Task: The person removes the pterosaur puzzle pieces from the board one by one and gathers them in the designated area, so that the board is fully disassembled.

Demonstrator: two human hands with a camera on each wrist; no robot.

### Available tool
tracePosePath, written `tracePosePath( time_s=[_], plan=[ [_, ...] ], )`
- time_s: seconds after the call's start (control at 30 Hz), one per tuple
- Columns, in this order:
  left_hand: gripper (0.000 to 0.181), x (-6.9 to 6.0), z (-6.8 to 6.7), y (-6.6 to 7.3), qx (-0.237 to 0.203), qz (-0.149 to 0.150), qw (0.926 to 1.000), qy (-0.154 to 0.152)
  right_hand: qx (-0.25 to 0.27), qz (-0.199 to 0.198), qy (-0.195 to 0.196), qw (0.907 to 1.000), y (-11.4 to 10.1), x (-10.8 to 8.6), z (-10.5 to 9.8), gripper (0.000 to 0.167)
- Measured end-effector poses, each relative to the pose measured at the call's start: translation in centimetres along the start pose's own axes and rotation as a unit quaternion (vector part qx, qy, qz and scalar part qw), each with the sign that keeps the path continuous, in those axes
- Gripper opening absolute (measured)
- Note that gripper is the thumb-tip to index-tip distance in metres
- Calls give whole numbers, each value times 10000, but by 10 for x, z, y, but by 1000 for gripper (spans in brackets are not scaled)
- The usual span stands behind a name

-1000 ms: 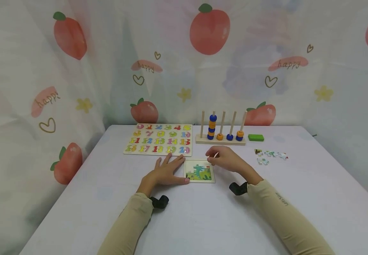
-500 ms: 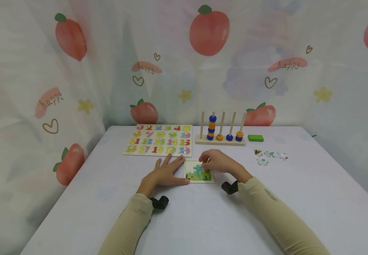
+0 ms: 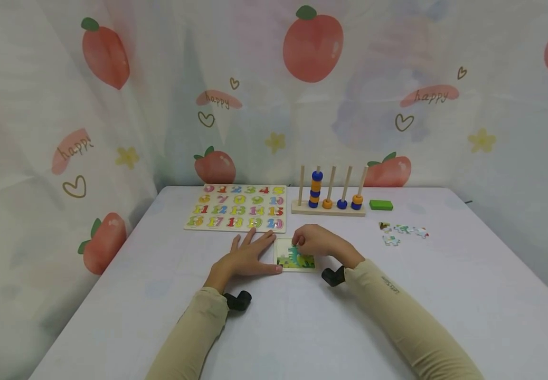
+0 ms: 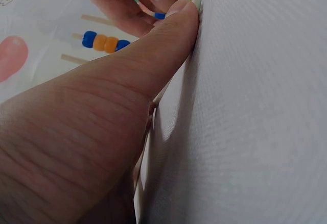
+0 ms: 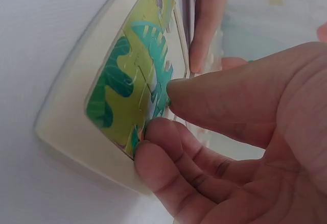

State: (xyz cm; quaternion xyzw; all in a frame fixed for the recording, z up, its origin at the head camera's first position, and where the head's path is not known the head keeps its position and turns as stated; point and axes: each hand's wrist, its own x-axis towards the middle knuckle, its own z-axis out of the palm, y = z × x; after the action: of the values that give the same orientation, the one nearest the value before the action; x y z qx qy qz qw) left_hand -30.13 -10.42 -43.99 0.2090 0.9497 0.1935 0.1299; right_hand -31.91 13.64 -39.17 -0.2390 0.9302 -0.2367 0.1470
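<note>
In the head view, a small jigsaw puzzle board [image 3: 283, 244] with a pale frame lies flat on the table. Its fitted pieces show a teal dinosaur [image 5: 148, 45] on green ground, and part of the upper tray is bare. My left hand [image 3: 245, 258] rests flat beside it, fingers spread, thumb on the frame's lower left corner. Over the upper right of the board, my right hand [image 3: 319, 241] bends its thumb and fingers together at the picture. They pinch a puzzle piece [image 5: 169, 102], mostly hidden by the fingertips.
Loose puzzle pieces [image 3: 403, 229] lie to the right. Behind the puzzle are a wooden number board [image 3: 236, 208] and a peg stand [image 3: 328, 210] with blue and orange beads. A green block [image 3: 380, 205] sits right of the stand. A printed curtain [image 3: 264, 116] hangs behind the table.
My right hand has moved left and slightly down, from the puzzle board's right edge to over its upper right part. The left hand has stayed put.
</note>
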Motion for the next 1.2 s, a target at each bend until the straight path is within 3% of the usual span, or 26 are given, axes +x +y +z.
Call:
tracePosePath(
  time_s=[0.33, 0.83, 1.2],
  plan=[
    [102, 0, 0, 2, -60, -5, 10000, -30, -203, -108, 97, 9997, -4, 0, 3, 19],
    [102, -1, 2, 1, -23, 28, 10000, -1, 489, -210, 541, 9971, -2, -6, 3, 11],
    [102, -1, 0, 0, -8, -9, 10000, 11, 762, -351, 638, 9944, 1, -6, 5, 10]
  ],
)
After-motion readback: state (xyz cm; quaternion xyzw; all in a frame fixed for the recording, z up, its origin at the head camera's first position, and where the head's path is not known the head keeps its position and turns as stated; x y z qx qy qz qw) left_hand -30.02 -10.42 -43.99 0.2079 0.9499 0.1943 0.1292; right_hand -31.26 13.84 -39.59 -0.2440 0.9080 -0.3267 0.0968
